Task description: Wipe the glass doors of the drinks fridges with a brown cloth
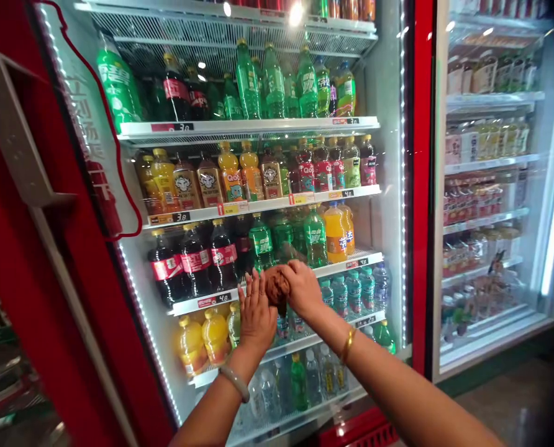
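My right hand (304, 287) has its fingers closed on a crumpled brown cloth (277, 284), in front of the third shelf from the top. My left hand (257, 308) lies flat with its fingers stretched upward, just left of the cloth, and no object shows under it. A faint brown smear like a reflection shows above the cloth, so the hands seem to be against the cooler's glass. Behind them stand cola bottles (223, 254) and green soda bottles (314, 236). Orange soda bottles (335, 231) are farther right.
Shelves of bottled drinks fill the red-framed cooler (423, 186). A metal door handle (18, 130) is at the left, near a hanging red cord (117, 149). A second lit cooler (486, 161) stands to the right. Yellow juice bottles (215, 335) sit below my left hand.
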{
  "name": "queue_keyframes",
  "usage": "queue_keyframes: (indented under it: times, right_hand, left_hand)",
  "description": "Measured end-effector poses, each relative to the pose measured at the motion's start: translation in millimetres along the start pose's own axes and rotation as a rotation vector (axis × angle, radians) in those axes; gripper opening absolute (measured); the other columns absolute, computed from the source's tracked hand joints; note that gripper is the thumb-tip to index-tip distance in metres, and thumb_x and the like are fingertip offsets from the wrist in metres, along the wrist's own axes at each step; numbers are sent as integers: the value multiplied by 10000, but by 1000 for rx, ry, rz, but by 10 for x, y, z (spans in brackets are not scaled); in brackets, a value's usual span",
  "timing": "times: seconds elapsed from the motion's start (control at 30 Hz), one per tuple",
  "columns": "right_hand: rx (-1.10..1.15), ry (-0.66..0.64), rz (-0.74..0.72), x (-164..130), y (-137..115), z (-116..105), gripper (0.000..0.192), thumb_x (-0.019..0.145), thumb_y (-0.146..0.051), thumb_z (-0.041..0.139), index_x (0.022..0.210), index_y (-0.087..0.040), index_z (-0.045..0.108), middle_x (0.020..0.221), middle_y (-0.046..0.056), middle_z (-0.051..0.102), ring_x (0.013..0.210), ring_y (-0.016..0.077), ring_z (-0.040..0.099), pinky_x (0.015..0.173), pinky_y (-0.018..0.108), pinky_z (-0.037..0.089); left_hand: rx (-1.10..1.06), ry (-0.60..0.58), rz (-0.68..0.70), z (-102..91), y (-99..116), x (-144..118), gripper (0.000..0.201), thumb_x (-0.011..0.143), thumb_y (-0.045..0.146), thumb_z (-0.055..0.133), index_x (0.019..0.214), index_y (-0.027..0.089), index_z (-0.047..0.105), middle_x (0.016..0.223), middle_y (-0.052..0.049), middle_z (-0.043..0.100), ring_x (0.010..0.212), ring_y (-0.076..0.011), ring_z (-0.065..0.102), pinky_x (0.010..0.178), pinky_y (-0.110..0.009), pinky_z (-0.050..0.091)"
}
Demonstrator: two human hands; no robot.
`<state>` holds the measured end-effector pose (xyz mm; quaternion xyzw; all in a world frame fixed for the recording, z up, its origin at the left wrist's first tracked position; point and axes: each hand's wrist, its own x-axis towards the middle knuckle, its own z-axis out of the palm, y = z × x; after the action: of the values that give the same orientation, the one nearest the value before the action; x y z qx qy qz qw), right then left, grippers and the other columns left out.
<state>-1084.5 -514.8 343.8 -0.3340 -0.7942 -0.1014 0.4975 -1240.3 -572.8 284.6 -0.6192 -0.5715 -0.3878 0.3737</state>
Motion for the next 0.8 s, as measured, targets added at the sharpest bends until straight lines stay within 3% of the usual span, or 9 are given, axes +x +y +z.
queue_keyframes:
  times: [0.13,0.23,0.33,0.4,0.5,0.63,0.7,0.8]
  right_hand:
    - [-39,26,39,573,-33,-212,343,943,-200,575,1274,-241,655,1241,108,630,1077,251,551,865,359,419]
    - [-78,46,62,583,-52,-235,329,977,-232,543,1287,-189,645,1234,151,625,1083,278,534,867,384,405]
    - [-94,11,-64,467,-347,-94,250,992,-276,563,1201,-217,686,1167,122,657,1024,253,543,835,371,395]
    - [-94,-14,-188,543,-635,-4,209,997,-308,576,1165,-267,693,1152,81,672,1006,228,551,833,358,395]
    - [-104,11,-263,942,-955,-16,223,1026,-339,523,1185,-285,669,1194,77,669,1037,234,556,844,366,401]
    - [-121,99,-217,1399,-957,-175,337,1058,-292,404,1292,-211,633,1328,158,640,1168,288,551,943,433,412]
    - [-125,107,-261,1366,-892,-159,371,1055,-276,412,1360,-209,613,1467,145,593,1308,294,510,1070,465,385]
    - [-116,91,-429,1061,-897,49,486,1033,-265,462,1515,-232,509,1630,62,487,1517,257,361,1253,457,267]
  left_hand:
    - [21,27,-27,-278,-343,347,790,1023,173,426,1702,203,23,1764,-166,144,1650,-303,69,1333,-620,63]
    - [39,57,-46,-498,-641,540,739,1043,222,416,1702,198,83,1768,-160,132,1654,-296,53,1340,-596,53]
    - [60,60,-40,-657,-875,565,714,1041,237,421,1697,180,145,1764,-164,156,1654,-299,60,1340,-592,67]
    - [65,51,-26,-729,-979,548,704,1032,215,415,1692,166,175,1759,-169,178,1653,-296,74,1340,-590,58]
    - [74,70,-30,-828,-1085,608,690,1020,187,400,1683,138,214,1758,-178,170,1654,-296,42,1339,-592,34]
    - [110,134,-40,-943,-1202,879,640,1067,299,379,1669,119,259,1752,-185,184,1656,-305,51,1333,-609,27]
    - [135,139,-17,-963,-1258,1004,633,1074,331,377,1659,108,287,1748,-185,195,1655,-309,73,1335,-604,32]
    - [156,124,27,-938,-1340,1069,637,1054,307,405,1655,120,307,1733,-175,248,1649,-305,134,1338,-594,1]
